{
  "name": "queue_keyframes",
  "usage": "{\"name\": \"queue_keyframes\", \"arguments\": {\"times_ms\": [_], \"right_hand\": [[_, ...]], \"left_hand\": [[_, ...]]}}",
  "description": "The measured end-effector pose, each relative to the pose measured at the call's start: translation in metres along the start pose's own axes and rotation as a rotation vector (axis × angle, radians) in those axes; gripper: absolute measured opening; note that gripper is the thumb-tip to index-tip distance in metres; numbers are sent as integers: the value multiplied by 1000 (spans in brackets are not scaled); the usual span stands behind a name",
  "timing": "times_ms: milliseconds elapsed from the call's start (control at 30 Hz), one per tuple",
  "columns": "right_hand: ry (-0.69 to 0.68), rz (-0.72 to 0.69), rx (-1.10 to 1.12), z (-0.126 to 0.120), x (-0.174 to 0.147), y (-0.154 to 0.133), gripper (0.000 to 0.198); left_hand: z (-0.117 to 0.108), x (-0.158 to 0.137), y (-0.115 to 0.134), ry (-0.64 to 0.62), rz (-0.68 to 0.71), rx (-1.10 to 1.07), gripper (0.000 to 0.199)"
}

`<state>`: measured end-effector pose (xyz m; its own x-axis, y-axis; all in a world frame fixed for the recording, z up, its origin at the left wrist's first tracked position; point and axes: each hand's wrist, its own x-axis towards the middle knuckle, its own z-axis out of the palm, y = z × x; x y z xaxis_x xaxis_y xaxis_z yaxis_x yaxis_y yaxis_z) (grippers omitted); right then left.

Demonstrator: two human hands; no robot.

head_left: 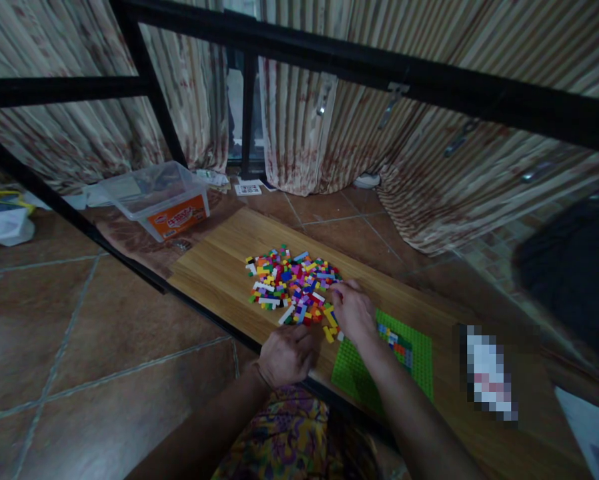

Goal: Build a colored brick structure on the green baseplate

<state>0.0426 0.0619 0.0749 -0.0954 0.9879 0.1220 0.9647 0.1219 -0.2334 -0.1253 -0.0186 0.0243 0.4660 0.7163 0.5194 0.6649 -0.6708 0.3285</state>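
A spread-out pile of small colourful toy building bricks (292, 277) lies on the wooden table. My right hand (352, 310) is at the pile's right edge with its fingers pinched together; whatever is between the fingertips is too small to make out. Curled up at the table's near edge, just below the pile, is my left hand (287, 357); its fingertips are hidden from view. Under my right forearm lies a green studded baseplate (422, 360). Several bricks, blue, white, orange and grey, sit together on the baseplate's upper part.
The wooden tabletop (219, 250) has a dark frame around it. Beyond its far left end stands a clear plastic box (174, 193) with an orange label. A pixelated white item (487, 373) lies at the right. Black metal bars (299, 50) cross in front of striped curtains (299, 133).
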Motion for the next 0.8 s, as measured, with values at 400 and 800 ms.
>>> {"name": "queue_keyframes", "arguments": {"times_ms": [400,800], "right_hand": [[20,-106,78,19,38,13,25],[100,-92,320,-14,-26,5,19]], "left_hand": [[1,0,-2,-4,8,-21,16],[-6,1,0,56,-211,-329,19]]}}
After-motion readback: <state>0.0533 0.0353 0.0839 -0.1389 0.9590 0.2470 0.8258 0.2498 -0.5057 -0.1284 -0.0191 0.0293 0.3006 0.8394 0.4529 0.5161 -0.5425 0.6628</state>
